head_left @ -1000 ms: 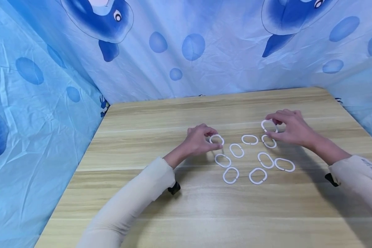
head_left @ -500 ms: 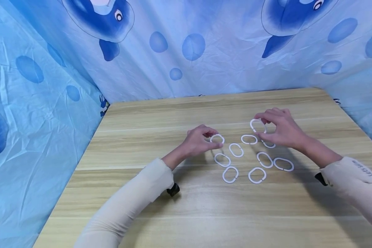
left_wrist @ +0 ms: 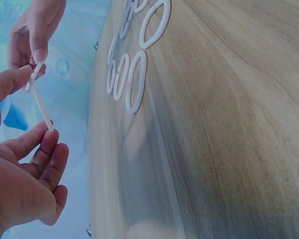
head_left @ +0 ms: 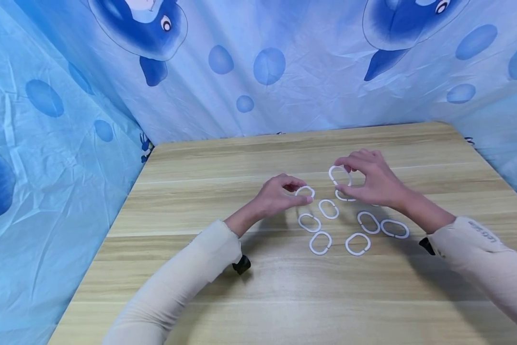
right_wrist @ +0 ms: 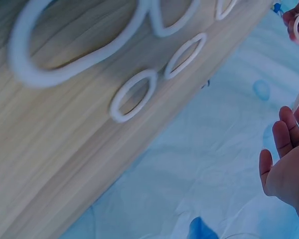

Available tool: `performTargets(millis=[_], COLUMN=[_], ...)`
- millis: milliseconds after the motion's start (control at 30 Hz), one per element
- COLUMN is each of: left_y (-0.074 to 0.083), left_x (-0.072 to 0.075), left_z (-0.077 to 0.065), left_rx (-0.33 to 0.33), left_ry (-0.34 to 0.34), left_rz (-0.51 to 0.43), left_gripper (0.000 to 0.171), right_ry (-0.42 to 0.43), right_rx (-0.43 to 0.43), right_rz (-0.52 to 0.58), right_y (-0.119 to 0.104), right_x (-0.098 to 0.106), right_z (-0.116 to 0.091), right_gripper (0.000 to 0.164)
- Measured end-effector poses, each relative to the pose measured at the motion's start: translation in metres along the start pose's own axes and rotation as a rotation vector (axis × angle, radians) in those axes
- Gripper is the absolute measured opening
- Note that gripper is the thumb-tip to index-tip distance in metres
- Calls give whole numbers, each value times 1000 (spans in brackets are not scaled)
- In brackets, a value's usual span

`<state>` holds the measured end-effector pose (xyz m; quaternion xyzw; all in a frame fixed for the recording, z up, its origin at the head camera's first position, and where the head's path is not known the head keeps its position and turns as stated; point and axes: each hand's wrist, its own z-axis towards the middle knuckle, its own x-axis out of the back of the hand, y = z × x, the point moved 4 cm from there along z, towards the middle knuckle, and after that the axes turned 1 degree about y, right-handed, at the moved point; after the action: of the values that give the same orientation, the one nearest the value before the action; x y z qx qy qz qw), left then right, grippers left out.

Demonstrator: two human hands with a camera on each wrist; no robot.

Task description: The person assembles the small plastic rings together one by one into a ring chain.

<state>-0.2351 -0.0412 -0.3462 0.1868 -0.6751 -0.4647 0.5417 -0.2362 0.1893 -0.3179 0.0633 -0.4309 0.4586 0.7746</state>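
Observation:
My left hand (head_left: 281,195) pinches a white oval plastic link (head_left: 304,187) between thumb and fingertips, raised over the table. To its right, my right hand (head_left: 372,179) grips another white link (head_left: 330,173) the same way. Each link has a small split in its loop. In the left wrist view the left hand's link (left_wrist: 42,106) appears edge-on, its upper end overlapping the link in the other hand. Several more links lie flat below, among them one link (head_left: 320,207) between the hands. The right hand partly covers a link (head_left: 339,198) and nearly hides another.
Other loose links lie nearer me on the wooden table (head_left: 258,297), including one link (head_left: 311,243) at front left and one link (head_left: 381,225) at the right. A blue curtain (head_left: 249,62) with printed whales hangs behind the table and along its left side.
My right hand has moved left with its link, toward the left hand, and now covers part of the links lying there. The left hand and its link have barely shifted.

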Motion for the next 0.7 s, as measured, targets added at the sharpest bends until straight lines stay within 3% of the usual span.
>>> performTargets(millis=[333,700], left_y=[2,4], left_x=[1,1], left_z=[-2,-4], left_rx=[-14,-12], left_ry=[-14,-36], left_rz=[-49,-114], left_gripper=[43,44], right_ry=[12,-3], right_rx=[95,121], right_rz=[56,26], right_y=[-22,-29], right_x=[-15,-25], right_z=[12,13], right_gripper=[44,43])
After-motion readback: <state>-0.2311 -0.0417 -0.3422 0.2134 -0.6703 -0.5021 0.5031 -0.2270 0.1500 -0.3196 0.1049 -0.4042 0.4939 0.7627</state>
